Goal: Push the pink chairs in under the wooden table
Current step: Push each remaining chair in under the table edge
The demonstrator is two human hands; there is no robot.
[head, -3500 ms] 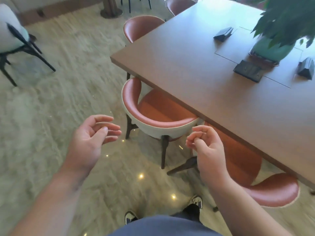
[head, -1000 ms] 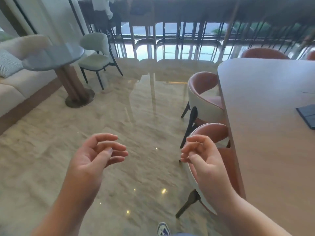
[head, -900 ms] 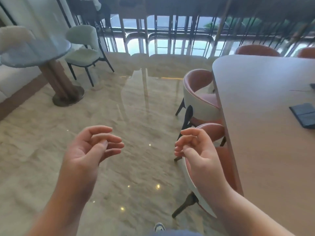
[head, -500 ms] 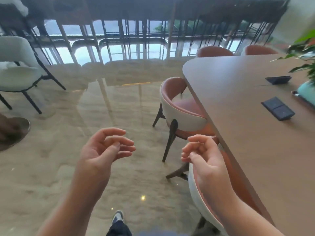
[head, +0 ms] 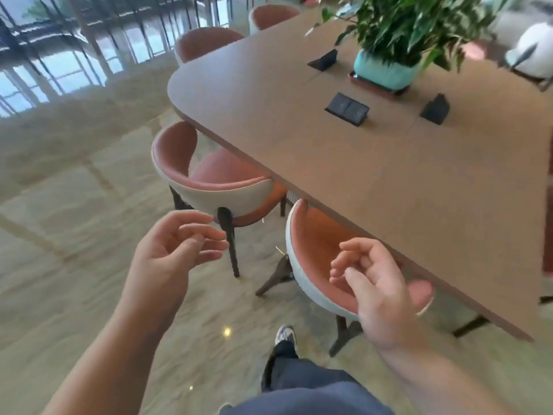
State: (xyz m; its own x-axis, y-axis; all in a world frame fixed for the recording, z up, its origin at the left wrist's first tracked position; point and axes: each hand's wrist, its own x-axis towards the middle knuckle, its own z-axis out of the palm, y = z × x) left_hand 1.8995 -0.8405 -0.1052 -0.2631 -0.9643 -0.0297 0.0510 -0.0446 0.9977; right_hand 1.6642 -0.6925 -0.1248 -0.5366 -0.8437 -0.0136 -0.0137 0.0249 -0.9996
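Both hands raised over the floor [head: 74, 223], empty: left hand [head: 170, 259] loosely curled, fingers half open, touching nothing; right hand [head: 374, 292] likewise half curled, in front of the near chair [head: 314, 265] but no contact visible. Near chair tucked partway under the table [head: 389, 181] edge, seat beneath the top, backrest out; next chair [head: 215, 181] also partway under, beside it toward the rounded end. Two more chairs [head: 206, 43] at the far end; plant pot [head: 386, 70] on the tabletop.
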